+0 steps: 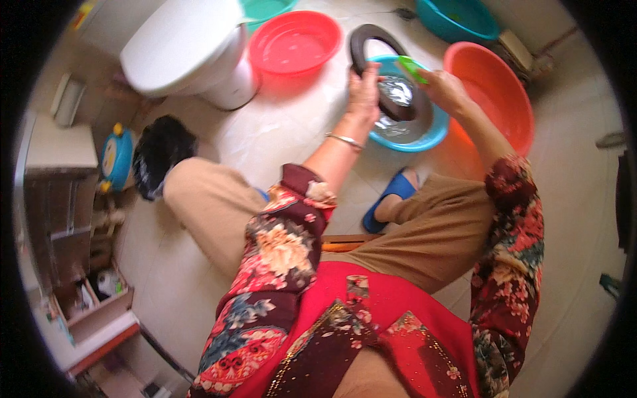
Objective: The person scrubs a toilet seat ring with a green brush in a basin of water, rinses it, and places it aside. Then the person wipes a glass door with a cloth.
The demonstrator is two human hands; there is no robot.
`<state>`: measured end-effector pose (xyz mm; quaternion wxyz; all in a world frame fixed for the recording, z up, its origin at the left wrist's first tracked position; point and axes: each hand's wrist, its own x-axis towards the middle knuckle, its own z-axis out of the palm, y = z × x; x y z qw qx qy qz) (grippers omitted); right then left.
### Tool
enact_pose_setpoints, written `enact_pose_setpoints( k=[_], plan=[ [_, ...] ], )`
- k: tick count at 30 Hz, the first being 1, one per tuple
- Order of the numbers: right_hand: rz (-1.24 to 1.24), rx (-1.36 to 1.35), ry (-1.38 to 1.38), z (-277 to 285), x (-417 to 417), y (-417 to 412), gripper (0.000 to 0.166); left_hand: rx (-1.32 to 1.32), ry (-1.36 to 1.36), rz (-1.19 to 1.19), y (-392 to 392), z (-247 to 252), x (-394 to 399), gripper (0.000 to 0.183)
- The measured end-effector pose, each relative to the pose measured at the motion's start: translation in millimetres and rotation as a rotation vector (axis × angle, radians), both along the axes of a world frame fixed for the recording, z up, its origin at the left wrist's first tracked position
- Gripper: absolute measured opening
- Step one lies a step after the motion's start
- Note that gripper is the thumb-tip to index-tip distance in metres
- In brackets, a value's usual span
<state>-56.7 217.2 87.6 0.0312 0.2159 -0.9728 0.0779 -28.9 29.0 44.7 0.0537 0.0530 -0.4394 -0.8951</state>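
Observation:
My left hand [366, 92] grips a dark brown shoe or slipper-like sole piece, one of two dark oval shapes; a dark ring-like item [379, 34] rises above the hand, and a dark curved part [398, 110] lies below it over the water. Whether these are one object I cannot tell. My right hand [445, 89] is closed on a bright green brush [411, 69] held just above the far rim of a light blue basin [410, 148]. Cloudy water in the basin reflects the light.
A red basin [296, 45], an orange basin [497, 94] and a teal basin [460, 22] surround the blue one. Left are a white toilet [184, 47], a black plastic bag [164, 149] and a cabinet with an open drawer [99, 308]. My blue slipper [390, 199] is near the blue basin.

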Motion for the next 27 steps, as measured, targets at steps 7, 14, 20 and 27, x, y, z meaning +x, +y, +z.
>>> enact_pose_setpoints(
  k=[7,14,20,27],
  plan=[
    [0.001,0.023,0.038,-2,10,17,0.015,0.029,-0.006,-0.041,12,3,9,0.028],
    [-0.014,0.055,0.013,10,7,14,0.019,-0.047,-0.006,-0.077,1,7,5,0.028],
    [-0.094,-0.129,0.109,13,19,7,0.023,-0.033,-0.025,-0.097,-1,15,10,0.031],
    [-0.009,0.056,0.103,-11,18,22,0.029,-0.003,0.034,-0.071,2,29,13,0.028]
  ],
)
